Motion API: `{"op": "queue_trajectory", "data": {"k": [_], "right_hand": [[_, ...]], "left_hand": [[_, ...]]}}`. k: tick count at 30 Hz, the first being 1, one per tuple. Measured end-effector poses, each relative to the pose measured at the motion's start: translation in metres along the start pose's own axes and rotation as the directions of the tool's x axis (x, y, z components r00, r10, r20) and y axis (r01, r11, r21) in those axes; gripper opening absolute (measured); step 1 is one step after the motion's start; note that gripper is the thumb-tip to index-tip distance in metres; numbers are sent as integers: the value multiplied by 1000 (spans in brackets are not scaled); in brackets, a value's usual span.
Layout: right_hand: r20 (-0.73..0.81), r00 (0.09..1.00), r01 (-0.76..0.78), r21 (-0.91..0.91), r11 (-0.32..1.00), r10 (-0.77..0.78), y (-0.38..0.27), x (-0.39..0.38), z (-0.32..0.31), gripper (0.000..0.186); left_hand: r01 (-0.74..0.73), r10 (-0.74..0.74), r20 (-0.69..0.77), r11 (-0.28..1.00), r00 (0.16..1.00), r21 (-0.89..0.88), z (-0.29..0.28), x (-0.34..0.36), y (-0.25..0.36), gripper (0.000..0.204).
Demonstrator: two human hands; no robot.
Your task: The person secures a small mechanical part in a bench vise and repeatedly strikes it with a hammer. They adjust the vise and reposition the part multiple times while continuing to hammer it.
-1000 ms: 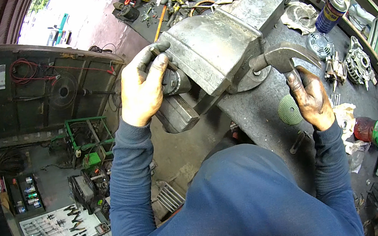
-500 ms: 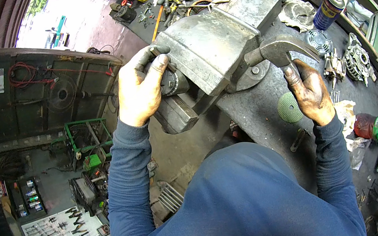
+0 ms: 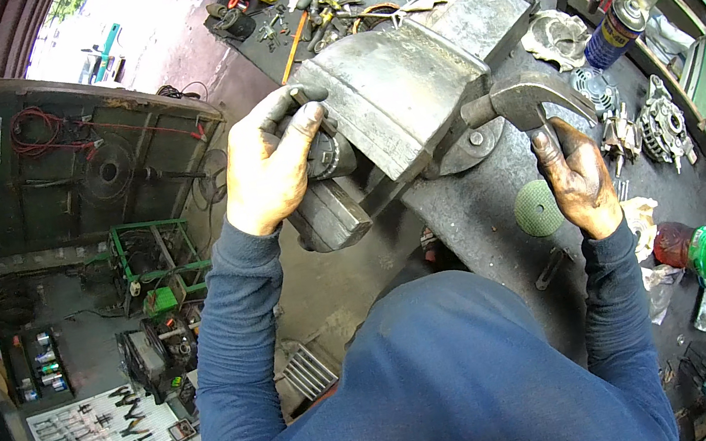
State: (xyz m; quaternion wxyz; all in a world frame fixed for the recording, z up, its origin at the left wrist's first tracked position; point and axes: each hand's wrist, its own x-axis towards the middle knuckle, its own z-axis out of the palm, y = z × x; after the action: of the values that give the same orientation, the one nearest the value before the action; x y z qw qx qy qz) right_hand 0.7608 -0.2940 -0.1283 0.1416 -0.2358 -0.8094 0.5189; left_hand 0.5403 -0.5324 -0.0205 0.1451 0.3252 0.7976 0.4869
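Note:
A large grey bench vise (image 3: 398,99) stands in front of me. In its jaws at the left sits a dark round metal part (image 3: 328,157) with a notched rim, partly hidden by my fingers. My left hand (image 3: 271,159) is closed around a short metal rod (image 3: 299,96), pinched between thumb and fingers just above that part. My right hand (image 3: 579,176), dark with grease, grips a claw hammer (image 3: 530,98) close under its head. The hammer head lies level beside the vise's right side, and its handle is mostly hidden by the hand.
The dark workbench (image 3: 483,207) bears a green grinding disc (image 3: 538,209), alternator housings (image 3: 663,123), a blue spray can (image 3: 617,30) and a bottle of red liquid (image 3: 693,247). Loose tools and bolts (image 3: 327,17) lie behind the vise. A green metal frame (image 3: 157,260) stands at left.
The view has shifted slightly. Both hands keep their holds on the rod and hammer, and they stay in almost the same places by the vise.

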Motion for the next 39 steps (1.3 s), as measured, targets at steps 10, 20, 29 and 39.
{"op": "queue_trajectory", "data": {"k": [10,20,29,39], "right_hand": [[-9,1000,11,-66,998,-12,-8,0,0,48],[87,912,409,-225,884,-400,-71,31,-23,37],[-11,631,744,-277,608,-776,-149,58,-34,26],[-5,905,421,-126,898,-425,-104,36,-31,39]], "left_hand": [[-52,49,46,996,998,67,-6,1,-10,20],[-320,282,155,877,947,358,-4,5,3,19],[-471,397,254,771,882,429,-5,8,1,16],[-77,89,-30,958,996,276,0,-1,-10,18]]}}
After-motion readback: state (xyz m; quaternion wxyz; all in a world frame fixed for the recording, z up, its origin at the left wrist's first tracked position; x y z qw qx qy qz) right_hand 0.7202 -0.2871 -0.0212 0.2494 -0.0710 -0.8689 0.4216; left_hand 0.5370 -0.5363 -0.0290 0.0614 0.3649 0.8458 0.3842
